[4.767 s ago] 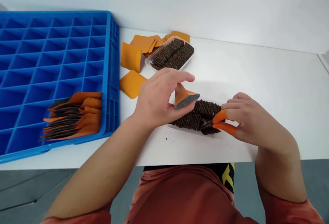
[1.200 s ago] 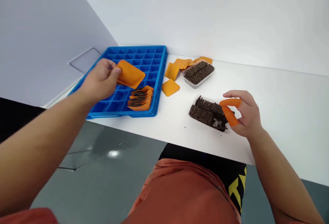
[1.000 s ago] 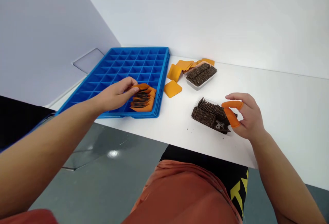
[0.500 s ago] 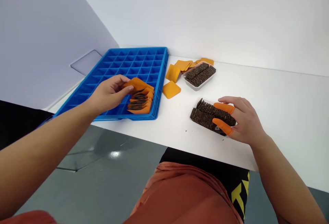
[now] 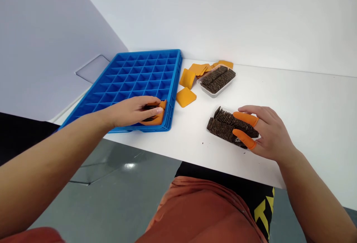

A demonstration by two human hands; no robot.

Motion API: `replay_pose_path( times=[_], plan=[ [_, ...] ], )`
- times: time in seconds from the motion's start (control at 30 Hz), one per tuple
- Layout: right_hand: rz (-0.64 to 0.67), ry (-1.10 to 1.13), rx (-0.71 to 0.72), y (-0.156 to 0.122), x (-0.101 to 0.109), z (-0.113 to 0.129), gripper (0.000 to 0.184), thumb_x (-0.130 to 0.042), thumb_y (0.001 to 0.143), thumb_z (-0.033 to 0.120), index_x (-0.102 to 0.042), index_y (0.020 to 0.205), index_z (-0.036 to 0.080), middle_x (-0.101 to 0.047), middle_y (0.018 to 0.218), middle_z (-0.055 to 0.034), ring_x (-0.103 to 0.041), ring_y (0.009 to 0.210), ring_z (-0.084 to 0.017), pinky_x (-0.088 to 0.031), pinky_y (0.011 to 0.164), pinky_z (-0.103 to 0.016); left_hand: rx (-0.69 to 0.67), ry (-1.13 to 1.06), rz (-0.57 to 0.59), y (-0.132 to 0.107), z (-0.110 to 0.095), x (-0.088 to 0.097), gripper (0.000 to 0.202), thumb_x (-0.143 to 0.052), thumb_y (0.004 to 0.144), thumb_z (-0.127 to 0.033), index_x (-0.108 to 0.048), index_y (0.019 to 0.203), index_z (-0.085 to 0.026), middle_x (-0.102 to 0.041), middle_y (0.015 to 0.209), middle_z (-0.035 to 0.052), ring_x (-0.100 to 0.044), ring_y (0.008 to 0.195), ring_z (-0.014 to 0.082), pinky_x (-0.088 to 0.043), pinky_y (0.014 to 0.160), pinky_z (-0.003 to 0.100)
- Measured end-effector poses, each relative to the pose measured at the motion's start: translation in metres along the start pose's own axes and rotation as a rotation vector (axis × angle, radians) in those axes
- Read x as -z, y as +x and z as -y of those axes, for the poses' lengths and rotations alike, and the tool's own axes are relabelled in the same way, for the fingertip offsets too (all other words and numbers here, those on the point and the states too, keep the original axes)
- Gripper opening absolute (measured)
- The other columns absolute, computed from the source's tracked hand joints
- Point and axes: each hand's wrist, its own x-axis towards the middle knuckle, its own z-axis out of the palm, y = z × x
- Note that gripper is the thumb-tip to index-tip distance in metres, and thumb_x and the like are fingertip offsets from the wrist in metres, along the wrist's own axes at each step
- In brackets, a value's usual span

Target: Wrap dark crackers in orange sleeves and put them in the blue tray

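My left hand [image 5: 136, 109] is in the near right corner of the blue divided tray [image 5: 180, 68]. Its thumb and fingers curl around a row of orange sheets [image 5: 156, 121] with thin dark squares between them; the hand covers part of the row. My right hand [image 5: 272, 133] hovers at the right end of the nearer clear plastic tub, which is packed with rows of thin dark brown squares [image 5: 221, 127]. Orange finger cots cover its thumb and index finger. These two are spread apart over the squares, and nothing shows between them.
A second plastic tub [image 5: 214, 95] of dark squares stands farther back. Loose orange square sheets [image 5: 186, 97] lie between it and the tray, some piled behind the tub. Small dark crumbs dot the white table [image 5: 306, 124]. White panels [image 5: 237, 16] rise behind and at left.
My left hand has come down onto the row in the tray; the orange sheet it held raised at the back of the row now sits lower, largely hidden. The right hand has barely moved.
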Motion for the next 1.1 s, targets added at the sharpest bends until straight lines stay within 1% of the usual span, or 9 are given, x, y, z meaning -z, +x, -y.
replay_pose_path(
  times=[0.07,0.17,0.33,0.57,0.63,0.73,0.87,1.0,1.1],
  plan=[
    [0.017,-0.001,-0.005,0.0,0.0,0.001,0.032,-0.068,0.093,0.031,-0.064,0.123,0.019,-0.072,0.12,-0.0122,-0.069,0.097,-0.024,-0.054,0.084,-0.041,0.113,0.106,0.063,0.001,-0.015,0.001,0.05,-0.044,0.093,-0.068,-0.056,0.082,-0.021,-0.053,0.074,-0.0006,-0.048,0.066,0.015,-0.039,0.061,0.03],
    [0.039,0.002,-0.015,0.001,0.001,0.002,0.031,-0.067,0.095,0.031,-0.063,0.124,0.02,-0.072,0.12,-0.0117,-0.069,0.097,-0.023,-0.054,0.085,-0.04,0.208,0.221,0.126,0.005,-0.026,0.001,0.056,-0.04,0.087,-0.076,-0.051,0.081,-0.021,-0.052,0.078,0.0017,-0.05,0.07,0.0177,-0.038,0.065,0.032],
    [0.055,0.012,-0.025,0.001,0.0,0.002,0.032,-0.066,0.095,0.032,-0.063,0.124,0.02,-0.073,0.119,-0.0111,-0.07,0.097,-0.023,-0.054,0.085,-0.039,0.233,0.259,0.193,0.011,-0.027,0.002,0.056,-0.038,0.084,-0.076,-0.05,0.082,-0.022,-0.055,0.08,0.0033,-0.052,0.072,0.0201,-0.037,0.067,0.033],
    [0.089,0.039,-0.057,0.001,-0.001,0.001,0.031,-0.065,0.096,0.033,-0.063,0.124,0.022,-0.073,0.118,-0.0101,-0.071,0.095,-0.023,-0.056,0.084,-0.04,0.279,0.258,0.294,0.017,-0.032,0.008,0.053,-0.048,0.085,-0.074,-0.05,0.081,-0.022,-0.057,0.075,0.0016,-0.05,0.067,0.0183,-0.036,0.065,0.032],
    [0.097,0.056,-0.067,0.001,-0.001,0.001,0.031,-0.066,0.096,0.033,-0.064,0.124,0.021,-0.074,0.117,-0.0098,-0.071,0.09,-0.021,-0.057,0.081,-0.038,0.321,0.282,0.323,0.021,-0.037,0.011,0.056,-0.046,0.084,-0.078,-0.053,0.088,-0.022,-0.06,0.078,0.0019,-0.054,0.071,0.0193,-0.038,0.068,0.032],
    [0.095,0.061,-0.07,0.001,-0.002,0.001,0.03,-0.066,0.095,0.034,-0.065,0.122,0.02,-0.074,0.116,-0.0096,-0.071,0.087,-0.021,-0.058,0.078,-0.037,0.387,0.316,0.349,0.028,-0.046,0.016,0.071,-0.044,0.079,-0.085,-0.056,0.108,-0.021,-0.067,0.092,0.0049,-0.06,0.081,0.0224,-0.041,0.073,0.033],
    [0.089,0.047,-0.078,0.001,-0.001,0.002,0.029,-0.065,0.096,0.034,-0.065,0.122,0.021,-0.075,0.115,-0.009,-0.072,0.088,-0.022,-0.058,0.079,-0.039,0.494,0.296,0.364,0.033,-0.057,0.021,0.089,-0.049,0.073,-0.085,-0.044,0.136,-0.022,-0.069,0.114,0.0093,-0.065,0.093,0.026,-0.045,0.077,0.033],
    [0.081,0.037,-0.07,0.003,0.001,0.002,0.029,-0.065,0.096,0.034,-0.066,0.121,0.02,-0.075,0.114,-0.0091,-0.071,0.087,-0.021,-0.057,0.079,-0.039,0.571,0.302,0.31,0.029,-0.058,0.024,0.102,-0.05,0.071,-0.085,-0.029,0.15,-0.024,-0.06,0.139,0.0143,-0.064,0.109,0.0301,-0.049,0.085,0.035],
    [0.068,0.028,-0.058,0.003,0.002,0.003,0.028,-0.064,0.097,0.034,-0.066,0.121,0.02,-0.075,0.113,-0.0089,-0.071,0.087,-0.021,-0.056,0.08,-0.037,0.532,0.33,0.223,0.025,-0.05,0.03,0.097,-0.047,0.073,-0.085,-0.033,0.15,-0.027,-0.051,0.153,0.013,-0.059,0.124,0.0324,-0.05,0.096,0.039]
  ],
)
